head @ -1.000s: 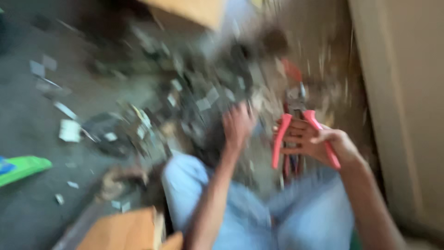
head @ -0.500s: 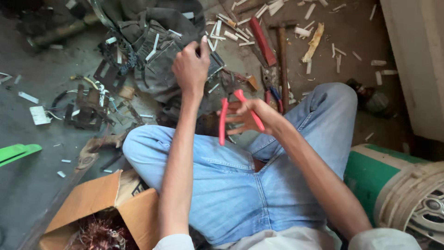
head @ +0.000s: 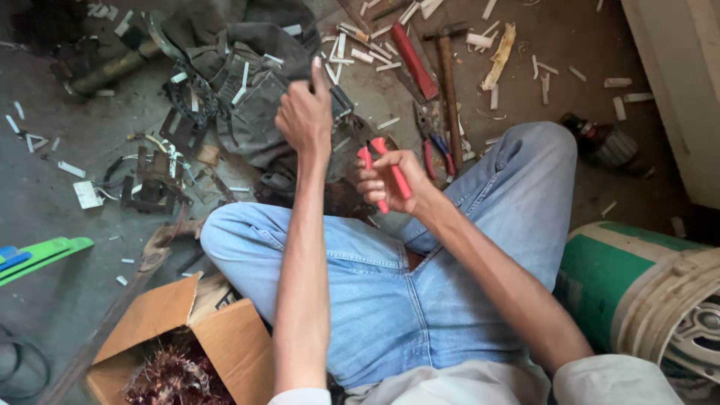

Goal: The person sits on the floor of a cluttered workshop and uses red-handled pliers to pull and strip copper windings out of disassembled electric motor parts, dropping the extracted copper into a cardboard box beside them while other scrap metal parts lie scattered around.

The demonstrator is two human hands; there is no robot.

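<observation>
I sit on the floor in blue jeans, legs folded. My right hand [head: 394, 180] grips a pair of red-handled pliers [head: 386, 169], handles pointing up and away, in front of my knees. My left hand [head: 306, 116] reaches forward and touches a dark metal part [head: 341, 105] on the grey cloth [head: 247, 82]; whether it grips it is unclear. An open cardboard box [head: 187, 330] with a tangle of copper wire [head: 176, 379] sits by my left thigh.
A hammer [head: 448, 75], a red flat tool [head: 414, 61] and another pair of pliers [head: 433, 146] lie ahead on the floor amid white plastic scraps. A stripped metal frame [head: 154, 180] lies left. A green tool [head: 41, 255] sits at the far left, a green-and-white drum [head: 645, 292] at the right.
The view has steadied from a blur. My left hand has stayed reaching forward to the cloth pile. The pliers' handles in my right hand have closed together.
</observation>
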